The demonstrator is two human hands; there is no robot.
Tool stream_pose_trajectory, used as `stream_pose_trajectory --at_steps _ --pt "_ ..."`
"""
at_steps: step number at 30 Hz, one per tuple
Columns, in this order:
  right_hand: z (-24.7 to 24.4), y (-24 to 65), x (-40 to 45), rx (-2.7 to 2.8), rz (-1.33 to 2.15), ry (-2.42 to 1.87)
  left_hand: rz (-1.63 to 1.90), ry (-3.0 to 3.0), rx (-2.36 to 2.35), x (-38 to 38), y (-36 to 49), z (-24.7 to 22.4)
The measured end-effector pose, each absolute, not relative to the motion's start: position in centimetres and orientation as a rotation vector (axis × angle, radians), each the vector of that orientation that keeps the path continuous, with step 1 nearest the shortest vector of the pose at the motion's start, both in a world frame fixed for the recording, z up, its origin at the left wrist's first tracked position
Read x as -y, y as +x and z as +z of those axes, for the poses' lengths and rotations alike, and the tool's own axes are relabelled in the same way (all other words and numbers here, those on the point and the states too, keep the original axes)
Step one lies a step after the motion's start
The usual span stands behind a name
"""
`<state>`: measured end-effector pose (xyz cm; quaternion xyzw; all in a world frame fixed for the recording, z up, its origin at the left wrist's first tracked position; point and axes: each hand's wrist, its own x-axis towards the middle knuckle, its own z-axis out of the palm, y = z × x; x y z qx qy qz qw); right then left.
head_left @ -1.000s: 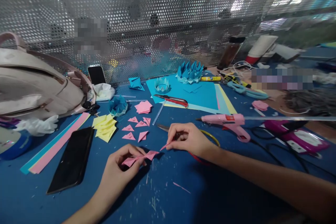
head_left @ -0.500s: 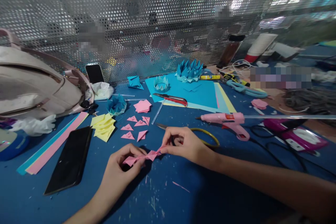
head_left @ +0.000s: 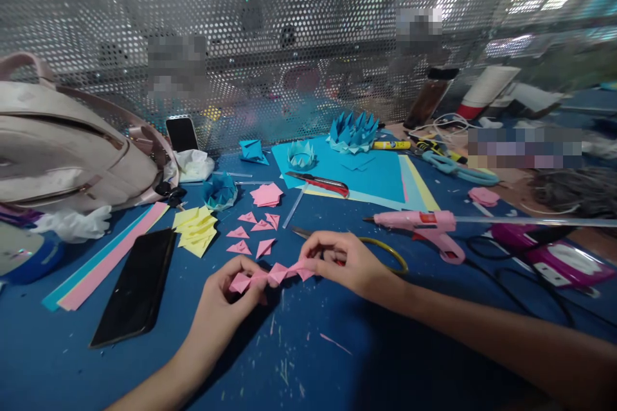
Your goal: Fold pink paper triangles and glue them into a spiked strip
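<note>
Pink folded-paper chain (head_left: 278, 274)
Creased and pointed along its length; left hand (head_left: 232, 295) and right hand (head_left: 340, 263) each pinch it.

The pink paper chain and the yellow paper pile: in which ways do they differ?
The pink paper chain is held by the left hand and right hand; the yellow paper pile lies on the blue table. The chain's folded pieces run in a row; the pile's pieces overlap one another. Both are paper.

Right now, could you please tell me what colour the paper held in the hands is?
The paper is pink, seen best in the head view.
</note>
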<state>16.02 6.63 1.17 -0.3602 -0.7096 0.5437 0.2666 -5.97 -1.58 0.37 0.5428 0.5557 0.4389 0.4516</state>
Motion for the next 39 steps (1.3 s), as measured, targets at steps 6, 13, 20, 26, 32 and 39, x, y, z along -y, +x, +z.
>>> stream_pose_trajectory --at_steps 6,13,20,26,32,39 --pt "1.03 15.82 -6.61 1.843 1.543 -0.978 1.089 1.33 -1.376 1.53 -5.85 0.36" --pt "1.17 15.73 -6.28 1.799 1.571 -0.963 1.077 1.307 -1.411 1.31 -5.77 0.32" --pt "1.58 15.78 -6.33 1.803 1.526 -0.963 1.071 1.315 -1.449 1.33 -5.76 0.25" --pt "1.72 15.81 -6.37 1.807 1.514 -0.966 1.035 1.336 -1.469 1.33 -5.81 0.14" --pt "1.92 15.67 -6.29 1.823 1.509 -0.944 0.99 1.345 -1.459 1.44 -5.82 0.37" --pt "1.6 15.72 -6.29 1.882 1.46 -0.925 0.967 1.365 -1.452 1.23 -5.74 0.48"
